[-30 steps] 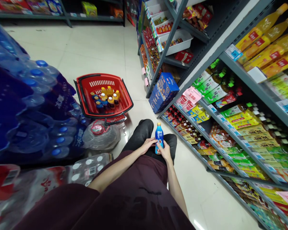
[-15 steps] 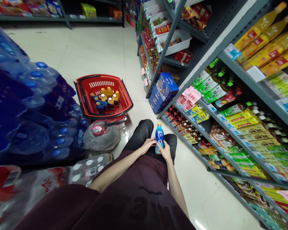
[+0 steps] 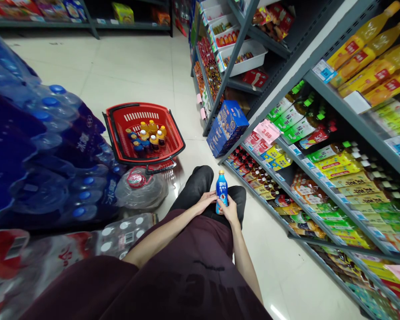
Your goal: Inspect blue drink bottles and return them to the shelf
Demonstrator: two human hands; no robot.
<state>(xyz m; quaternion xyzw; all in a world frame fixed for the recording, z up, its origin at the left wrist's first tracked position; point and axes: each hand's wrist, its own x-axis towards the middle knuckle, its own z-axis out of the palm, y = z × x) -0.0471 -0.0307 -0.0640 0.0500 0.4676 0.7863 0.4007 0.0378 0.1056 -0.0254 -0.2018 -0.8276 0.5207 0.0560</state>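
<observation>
A blue drink bottle (image 3: 221, 190) with an orange cap stands upright over my knees. My right hand (image 3: 230, 211) is wrapped round its lower part from the right. My left hand (image 3: 206, 201) rests against the bottle's left side with curled fingers. Ahead on the floor a red shopping basket (image 3: 173, 133) holds several small bottles (image 3: 146, 134) with orange and blue caps. To my right run grey shelves (image 3: 340, 113) packed with bottled drinks.
Shrink-wrapped packs of water bottles (image 3: 50, 151) are piled along the left. A clear plastic bag (image 3: 142, 189) lies below the basket. A blue carton (image 3: 227, 126) leans at the shelf corner. Pale tiled floor (image 3: 130, 66) stretches ahead toward more shelving at the back.
</observation>
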